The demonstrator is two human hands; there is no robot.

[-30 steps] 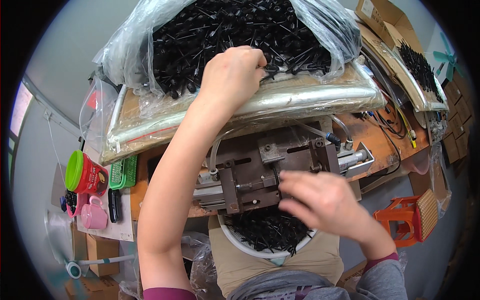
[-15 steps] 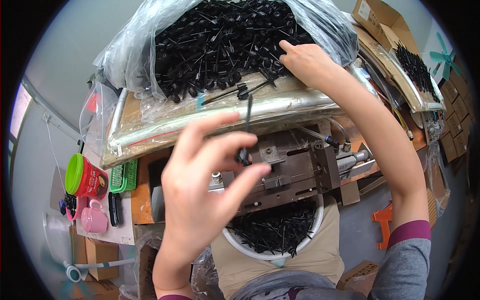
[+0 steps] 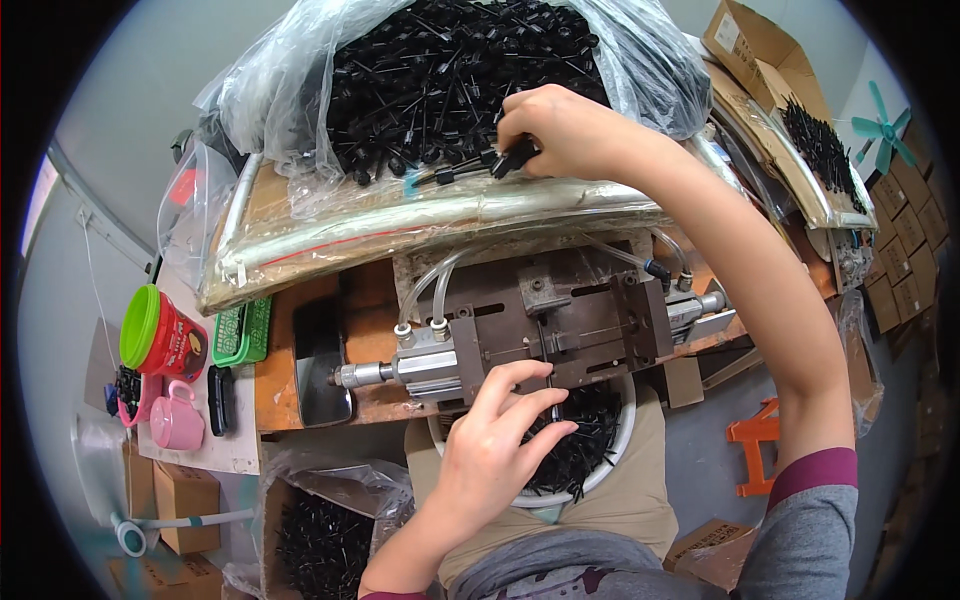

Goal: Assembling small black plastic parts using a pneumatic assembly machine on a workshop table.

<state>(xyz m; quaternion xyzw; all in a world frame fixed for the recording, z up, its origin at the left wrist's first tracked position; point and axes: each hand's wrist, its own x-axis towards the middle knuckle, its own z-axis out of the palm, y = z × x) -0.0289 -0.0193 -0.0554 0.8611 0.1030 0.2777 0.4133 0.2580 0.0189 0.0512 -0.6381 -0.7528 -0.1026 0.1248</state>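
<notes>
My left hand [image 3: 495, 440] is at the front edge of a dark metal fixture [image 3: 497, 335]. Its thumb and fingertips close round a black plastic part with a thin stem [image 3: 556, 404], and the stem points away from me into the fixture's middle slot. Over the front of the raised tray, my right hand [image 3: 565, 130] pinches another black stemmed part [image 3: 514, 158], partly covered by the fingers. Behind it a large heap of the same black parts [image 3: 440, 90] spills from a clear plastic bag [image 3: 270, 90].
A white-rimmed bowl [image 3: 628, 440] of black parts rests on my lap under the fixture. Air cylinders flank the fixture, the left one [image 3: 425, 374] beside a dark phone [image 3: 322, 365]. Left stand a red tub [image 3: 180, 345], a green basket [image 3: 258, 335] and a pink mug [image 3: 178, 420].
My left hand has come down toward me, bringing its black part to the fixture. My right hand has moved left and nearer, from the heap to the tray's front, and now grips a part.
</notes>
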